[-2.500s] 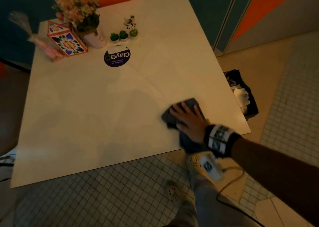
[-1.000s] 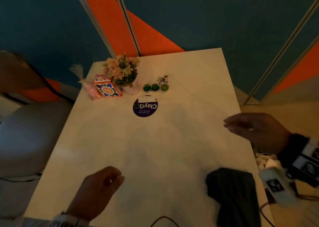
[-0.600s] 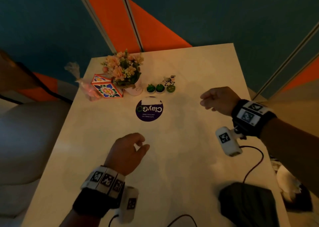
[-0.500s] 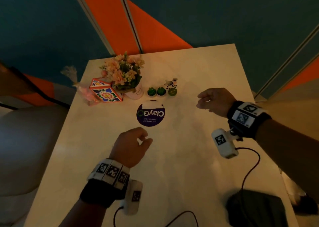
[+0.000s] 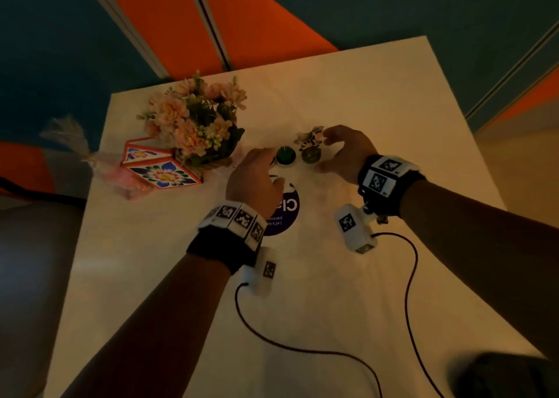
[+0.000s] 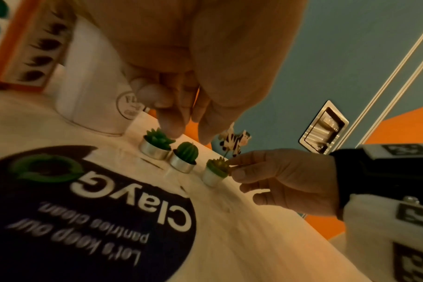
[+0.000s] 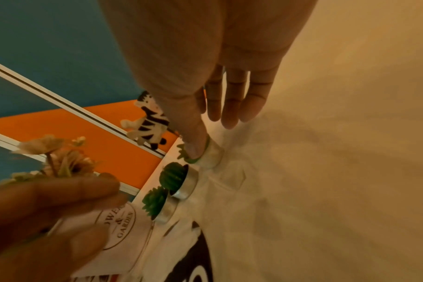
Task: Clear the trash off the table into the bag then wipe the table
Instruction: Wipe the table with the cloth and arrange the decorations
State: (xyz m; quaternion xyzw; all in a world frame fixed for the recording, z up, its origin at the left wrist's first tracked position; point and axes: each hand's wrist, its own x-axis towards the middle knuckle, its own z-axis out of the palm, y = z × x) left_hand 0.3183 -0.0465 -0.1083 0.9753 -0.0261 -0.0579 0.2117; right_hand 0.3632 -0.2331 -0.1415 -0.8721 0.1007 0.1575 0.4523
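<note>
The dark wiping cloth (image 5: 508, 373) lies on the white table (image 5: 348, 292) at its near right corner, away from both hands. Three small cactus candles stand in a row at the far side. My right hand (image 5: 325, 152) (image 6: 234, 167) (image 7: 198, 150) pinches the rightmost candle (image 6: 214, 172) (image 7: 211, 155) between thumb and forefinger. My left hand (image 5: 266, 158) (image 6: 181, 131) hovers with loosely bent fingers just over the leftmost candle (image 6: 155, 147). The middle candle (image 5: 286, 155) (image 6: 185, 156) stands untouched. No bag is in view.
A zebra figurine (image 5: 311, 139) stands behind the candles. A flower pot (image 5: 199, 125), a patterned box (image 5: 160, 168) and a pink wrapped item (image 5: 115, 171) crowd the far left. A round purple sticker (image 5: 284, 213) lies under my left wrist. Camera cables (image 5: 302, 349) trail across the table.
The right hand left the cloth at the near right corner. Both hands moved forward across the table to the candles, and the right one took hold of the rightmost candle.
</note>
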